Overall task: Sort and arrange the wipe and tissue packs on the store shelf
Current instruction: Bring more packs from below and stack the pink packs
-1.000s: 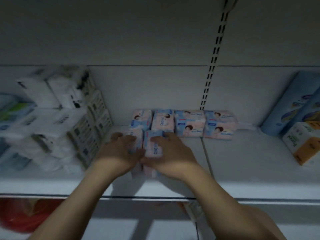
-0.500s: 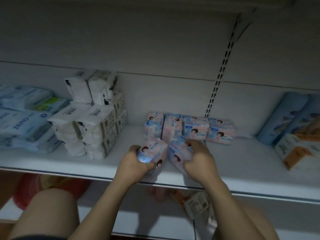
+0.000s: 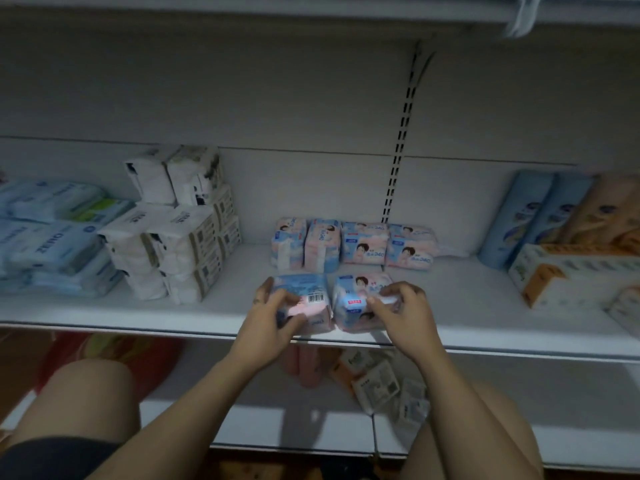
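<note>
Two wipe packs [image 3: 306, 294] are held side by side just in front of the back row [image 3: 353, 244]. The left pack [image 3: 308, 292], barcode up, is gripped in the curled left hand [image 3: 273, 320]; the right pack [image 3: 356, 289], print up, is pinched by the right hand [image 3: 401, 313]. Flat a second ago, both are now turned; facings are judged unmatched yet.

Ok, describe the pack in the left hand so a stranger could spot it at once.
On the white shelf, find the back row of pink-and-blue packs in the middle. Two more sit ahead of it near the front edge. Take the left pack, gripped by the left hand: it shows a barcode, while the right pack in the right hand shows a child's face.
</note>
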`<state>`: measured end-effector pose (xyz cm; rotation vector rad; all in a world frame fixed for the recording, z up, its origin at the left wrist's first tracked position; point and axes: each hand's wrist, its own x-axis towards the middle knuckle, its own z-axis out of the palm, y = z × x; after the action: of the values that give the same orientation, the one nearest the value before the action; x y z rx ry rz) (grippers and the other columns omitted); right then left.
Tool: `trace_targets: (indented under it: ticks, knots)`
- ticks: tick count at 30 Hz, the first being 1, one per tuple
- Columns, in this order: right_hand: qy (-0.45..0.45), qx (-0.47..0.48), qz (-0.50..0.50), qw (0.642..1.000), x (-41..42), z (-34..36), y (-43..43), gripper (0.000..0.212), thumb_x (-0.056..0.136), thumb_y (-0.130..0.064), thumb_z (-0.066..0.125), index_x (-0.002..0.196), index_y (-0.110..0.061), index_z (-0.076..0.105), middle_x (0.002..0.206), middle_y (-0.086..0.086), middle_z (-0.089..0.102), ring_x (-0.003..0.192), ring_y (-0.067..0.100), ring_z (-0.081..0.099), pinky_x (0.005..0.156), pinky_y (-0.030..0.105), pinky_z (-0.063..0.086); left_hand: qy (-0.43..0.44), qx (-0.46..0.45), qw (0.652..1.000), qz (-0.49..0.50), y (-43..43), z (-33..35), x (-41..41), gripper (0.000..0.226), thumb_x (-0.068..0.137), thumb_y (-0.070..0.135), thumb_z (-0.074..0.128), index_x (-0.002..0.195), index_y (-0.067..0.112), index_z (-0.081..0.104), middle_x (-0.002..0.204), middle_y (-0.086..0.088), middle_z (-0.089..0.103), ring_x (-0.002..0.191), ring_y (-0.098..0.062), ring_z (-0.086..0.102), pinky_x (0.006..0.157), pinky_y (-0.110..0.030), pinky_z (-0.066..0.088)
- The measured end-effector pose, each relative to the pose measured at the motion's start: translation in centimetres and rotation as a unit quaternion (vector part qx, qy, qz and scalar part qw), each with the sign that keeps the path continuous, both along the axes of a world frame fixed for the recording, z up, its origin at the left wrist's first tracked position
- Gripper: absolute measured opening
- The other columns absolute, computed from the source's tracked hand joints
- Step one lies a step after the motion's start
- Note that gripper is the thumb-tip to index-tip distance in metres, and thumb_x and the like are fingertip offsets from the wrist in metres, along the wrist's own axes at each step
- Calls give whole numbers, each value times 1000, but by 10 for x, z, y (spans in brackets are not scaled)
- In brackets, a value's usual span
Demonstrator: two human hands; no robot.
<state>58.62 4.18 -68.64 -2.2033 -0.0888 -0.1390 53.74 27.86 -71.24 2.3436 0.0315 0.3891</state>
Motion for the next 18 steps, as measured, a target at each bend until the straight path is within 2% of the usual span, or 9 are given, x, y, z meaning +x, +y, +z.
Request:
trace_targets:
  ticks: [2, 4, 7, 9, 11, 12, 15, 17, 18]
  knots:
    - [14, -6, 3, 1000, 3, 0, 4, 34, 78, -29, 78, 101, -22, 54, 116, 4, 47, 77, 9, 56, 71, 17, 40, 24, 8, 1000, 7, 0, 8, 4, 35, 80, 26, 75, 109, 25, 54, 146, -5, 36, 138, -15, 35, 90, -18, 37]
    - [39, -2, 12, 999, 3, 0, 9, 43, 74, -25, 79, 104, -26, 48, 116, 1, 47, 86, 15, 56, 74, 24, 43, 75, 39, 996, -8, 3, 14, 5, 52, 73, 22, 79, 113, 29, 47, 141, 0, 35, 128, -18, 46, 90, -20, 42]
    - [54, 14, 27, 998, 4, -4, 15, 51, 71, -25, 80, 108, -31, 45, 114, 2, 56, 92, 20, 60, 76, 31, 52, 126, 61, 989, -46, 8, 18, 4, 76, 66, 14, 82, 126, 34, 38, 154, 0, 15, 139, -16, 32, 97, -14, 33]
    - [50, 18, 24, 998, 5, -7, 16, 56, 71, -23, 78, 115, -30, 45, 116, 5, 60, 95, 22, 61, 83, 35, 54, 137, 48, 988, -46, 11, 18, 6, 80, 68, 10, 81, 131, 34, 38, 157, -4, 8, 143, -17, 25, 100, -16, 32]
    - [52, 32, 10, 998, 7, -7, 13, 66, 72, -22, 79, 128, -25, 44, 119, 6, 61, 101, 24, 61, 88, 35, 51, 123, 15, 992, -36, 12, 17, 11, 73, 71, 10, 79, 130, 35, 44, 151, -10, 20, 143, -21, 25, 105, -21, 35]
    - [54, 47, 2, 997, 8, -8, 11, 71, 72, -21, 80, 133, -22, 43, 122, 5, 61, 104, 24, 60, 89, 34, 50, 110, -7, 993, -28, 13, 15, 16, 68, 72, 11, 78, 126, 37, 47, 144, -9, 32, 135, -22, 37, 105, -22, 38]
    - [81, 112, -11, 990, 11, -9, 10, 85, 72, -26, 83, 143, -17, 35, 132, 2, 55, 114, 22, 58, 97, 40, 49, 84, -138, 987, 5, 18, 12, 27, 49, 83, 14, 71, 120, 38, 50, 112, -3, 63, 95, -14, 66, 82, -27, 56]
    - [108, 132, -16, 985, 15, -7, 11, 85, 76, -34, 79, 145, -19, 32, 131, -4, 54, 116, 21, 57, 98, 44, 48, 69, -236, 968, 43, 21, 16, 35, 38, 93, 14, 61, 123, 34, 49, 91, -5, 68, 66, -3, 65, 56, -23, 54]
    - [112, 133, -14, 985, 17, -6, 11, 78, 78, -37, 77, 142, -21, 35, 129, -4, 57, 112, 20, 59, 96, 43, 50, 63, -263, 961, 60, 23, 17, 40, 35, 95, 16, 58, 124, 32, 49, 86, -6, 67, 56, -2, 61, 49, -23, 51]
